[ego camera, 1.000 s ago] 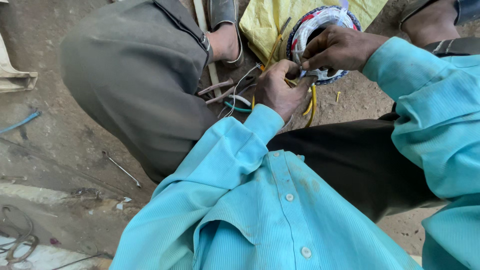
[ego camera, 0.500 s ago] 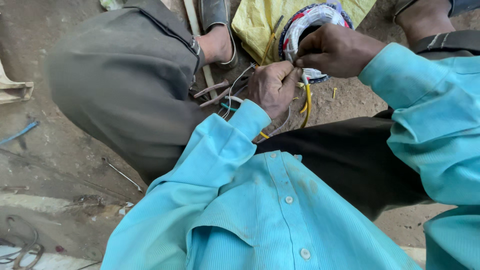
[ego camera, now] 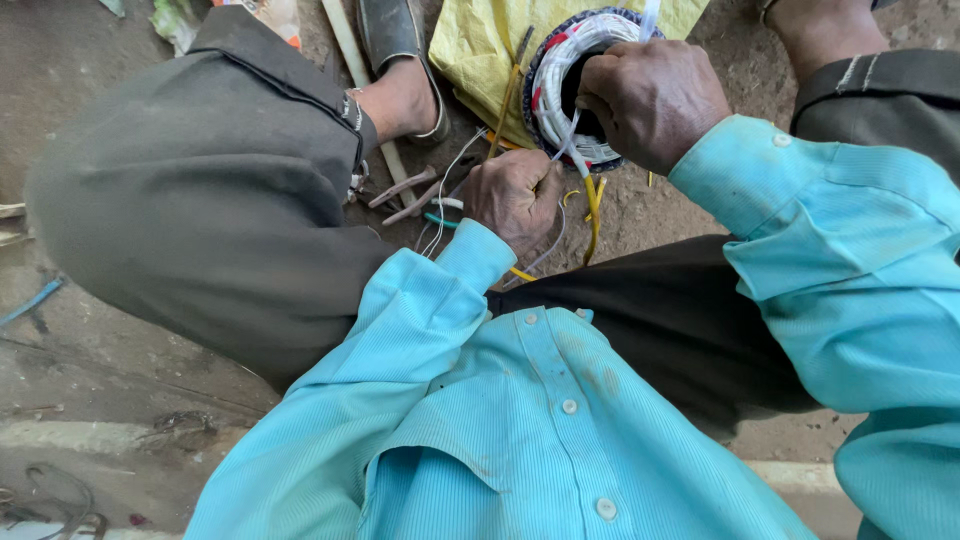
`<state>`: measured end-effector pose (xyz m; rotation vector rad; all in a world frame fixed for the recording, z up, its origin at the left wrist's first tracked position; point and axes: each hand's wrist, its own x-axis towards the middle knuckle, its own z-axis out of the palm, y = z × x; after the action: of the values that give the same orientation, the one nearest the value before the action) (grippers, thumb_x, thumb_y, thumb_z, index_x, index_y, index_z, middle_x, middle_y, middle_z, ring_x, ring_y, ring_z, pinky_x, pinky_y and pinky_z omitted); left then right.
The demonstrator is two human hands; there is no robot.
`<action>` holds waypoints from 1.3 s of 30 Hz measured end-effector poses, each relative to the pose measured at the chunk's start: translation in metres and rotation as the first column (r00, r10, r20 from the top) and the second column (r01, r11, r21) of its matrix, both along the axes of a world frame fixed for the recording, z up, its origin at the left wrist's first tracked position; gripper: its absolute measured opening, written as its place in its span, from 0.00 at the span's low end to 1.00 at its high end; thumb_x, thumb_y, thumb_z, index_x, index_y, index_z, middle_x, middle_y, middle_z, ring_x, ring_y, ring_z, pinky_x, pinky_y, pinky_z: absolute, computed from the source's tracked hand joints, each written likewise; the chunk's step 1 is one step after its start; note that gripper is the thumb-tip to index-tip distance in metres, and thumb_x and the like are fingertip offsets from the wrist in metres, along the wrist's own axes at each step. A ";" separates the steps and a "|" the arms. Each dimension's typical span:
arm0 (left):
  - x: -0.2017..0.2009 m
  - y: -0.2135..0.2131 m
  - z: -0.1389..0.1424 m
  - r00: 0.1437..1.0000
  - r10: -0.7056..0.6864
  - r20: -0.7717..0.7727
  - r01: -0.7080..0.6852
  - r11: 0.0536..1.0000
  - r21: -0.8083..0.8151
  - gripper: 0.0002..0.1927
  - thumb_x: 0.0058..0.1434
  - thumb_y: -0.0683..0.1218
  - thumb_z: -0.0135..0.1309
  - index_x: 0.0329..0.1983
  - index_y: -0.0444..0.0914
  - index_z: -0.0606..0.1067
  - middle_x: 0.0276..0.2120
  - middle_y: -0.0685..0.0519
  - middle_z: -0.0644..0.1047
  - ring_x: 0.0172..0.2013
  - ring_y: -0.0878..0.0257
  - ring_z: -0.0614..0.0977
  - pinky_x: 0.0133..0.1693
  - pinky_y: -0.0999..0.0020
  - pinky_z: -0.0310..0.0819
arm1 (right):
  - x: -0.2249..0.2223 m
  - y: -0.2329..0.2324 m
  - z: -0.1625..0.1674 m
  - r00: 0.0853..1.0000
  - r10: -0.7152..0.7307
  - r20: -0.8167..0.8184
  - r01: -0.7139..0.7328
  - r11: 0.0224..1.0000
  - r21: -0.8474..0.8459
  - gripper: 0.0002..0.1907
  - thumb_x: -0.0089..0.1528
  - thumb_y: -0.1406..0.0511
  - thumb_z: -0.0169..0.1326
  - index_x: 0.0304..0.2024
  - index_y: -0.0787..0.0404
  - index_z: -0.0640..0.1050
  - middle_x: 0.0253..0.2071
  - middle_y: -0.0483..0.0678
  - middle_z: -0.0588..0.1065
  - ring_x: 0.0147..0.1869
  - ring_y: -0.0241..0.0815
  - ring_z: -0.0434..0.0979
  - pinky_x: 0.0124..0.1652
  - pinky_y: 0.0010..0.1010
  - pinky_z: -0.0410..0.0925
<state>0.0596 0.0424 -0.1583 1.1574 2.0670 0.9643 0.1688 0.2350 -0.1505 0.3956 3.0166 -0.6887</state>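
The left hand lies just short of the wire coil, clenched around thin white and yellow wires. The right hand rests on the coil's near rim, pinching a white strand. The coil sits on a yellow bag, on the floor.

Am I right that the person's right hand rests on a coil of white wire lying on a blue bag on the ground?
Not quite: the bag is yellow, not blue. The head view shows the right hand on the coil of white wire lying on that bag.
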 end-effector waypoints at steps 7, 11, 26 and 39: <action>-0.003 0.005 0.010 0.997 -0.049 0.064 0.032 0.971 0.236 0.09 0.67 0.44 0.56 0.33 0.34 0.73 0.37 0.45 0.75 0.34 0.49 0.79 0.36 0.57 0.72 | 0.010 -0.007 -0.008 0.996 -0.088 0.006 0.087 0.991 0.102 0.13 0.68 0.57 0.59 0.35 0.59 0.79 0.33 0.53 0.77 0.36 0.57 0.79 0.35 0.48 0.70; 0.002 0.019 -0.004 0.955 -0.101 0.278 -0.003 0.936 0.351 0.07 0.69 0.44 0.53 0.41 0.34 0.75 0.35 0.49 0.76 0.34 0.59 0.80 0.37 0.63 0.74 | 0.014 -0.013 -0.009 0.988 -0.155 -0.013 0.155 0.982 0.108 0.14 0.67 0.57 0.60 0.34 0.59 0.79 0.32 0.53 0.77 0.34 0.57 0.78 0.34 0.48 0.70; 0.019 0.026 -0.032 0.352 0.324 0.878 -0.517 0.850 -0.106 0.18 0.72 0.53 0.48 0.29 0.38 0.75 0.21 0.59 0.73 0.20 0.74 0.69 0.20 0.74 0.64 | 0.011 -0.040 -0.001 0.735 -0.614 0.287 0.323 -0.056 -0.945 0.13 0.71 0.57 0.52 0.37 0.57 0.80 0.31 0.39 0.76 0.34 0.30 0.74 0.33 0.24 0.69; -0.001 0.025 -0.006 0.927 0.131 0.352 -0.165 0.984 0.069 0.19 0.73 0.48 0.50 0.28 0.33 0.65 0.21 0.41 0.68 0.21 0.50 0.69 0.27 0.56 0.62 | -0.029 -0.015 -0.017 0.937 -0.348 0.031 0.239 0.577 -0.781 0.17 0.73 0.62 0.49 0.31 0.66 0.71 0.23 0.45 0.66 0.29 0.33 0.62 0.30 0.31 0.60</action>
<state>0.0588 0.0671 -0.1645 0.8133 1.8560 1.2563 0.1395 0.2199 -0.1677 0.8149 2.3798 -1.9911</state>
